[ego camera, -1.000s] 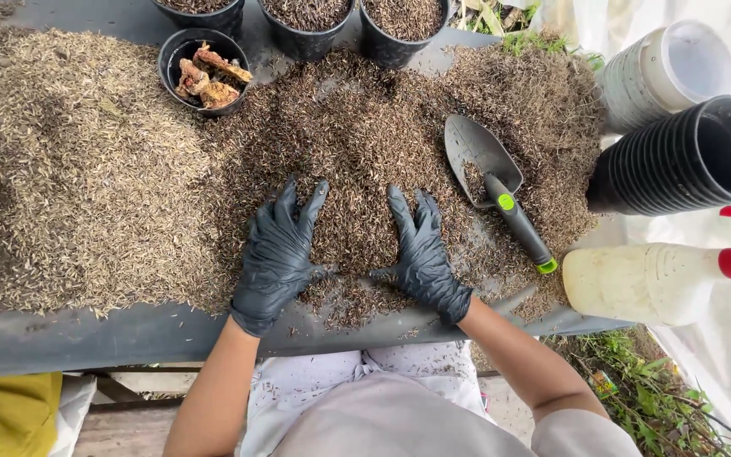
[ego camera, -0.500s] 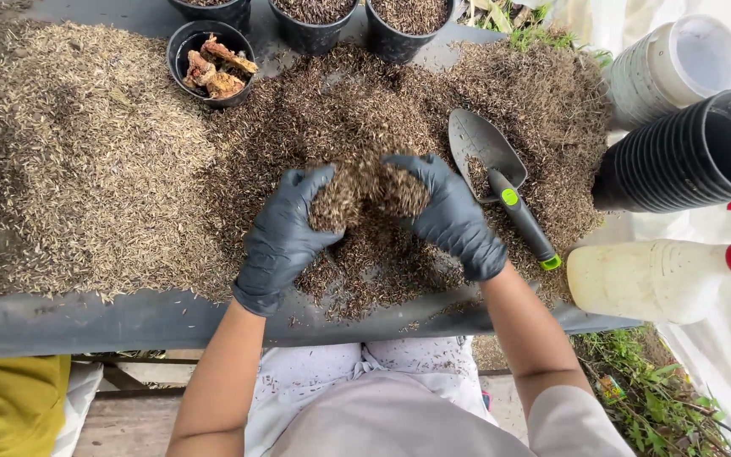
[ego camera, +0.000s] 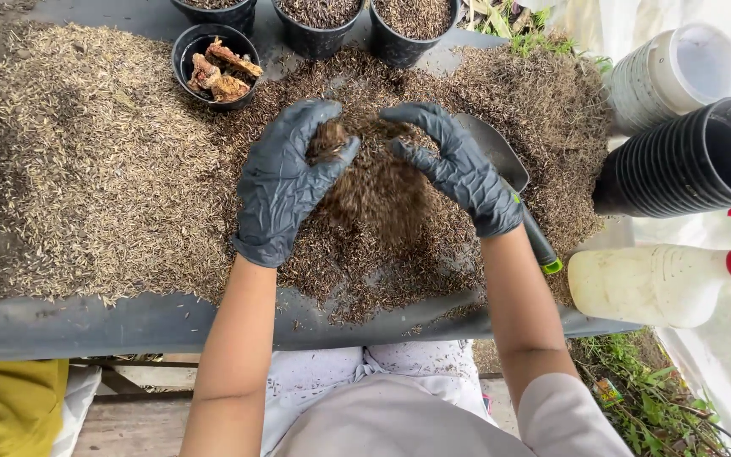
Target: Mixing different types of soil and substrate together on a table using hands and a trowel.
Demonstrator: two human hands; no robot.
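Both gloved hands are raised over the middle of the table (ego camera: pixel 86 326), the left hand (ego camera: pixel 285 182) and the right hand (ego camera: pixel 458 169) cupped toward each other with a clump of dark brown potting mix (ego camera: pixel 378 190) between them. The grip is loose and half-curled on each side, fingers partly spread, so the mix spills down between the palms onto the heap (ego camera: pixel 365 254) below. The stuff looks light, dry and crumbly, with no stiffness at all; by that look it can only be scooped from beneath in cupped palms, not pinched. A paler pile of husks (ego camera: pixel 95 178) lies to the left, a trowel (ego camera: pixel 509 182) lies partly under the right hand, and a small black pot (ego camera: pixel 192 46) of brown chunks sits beyond.
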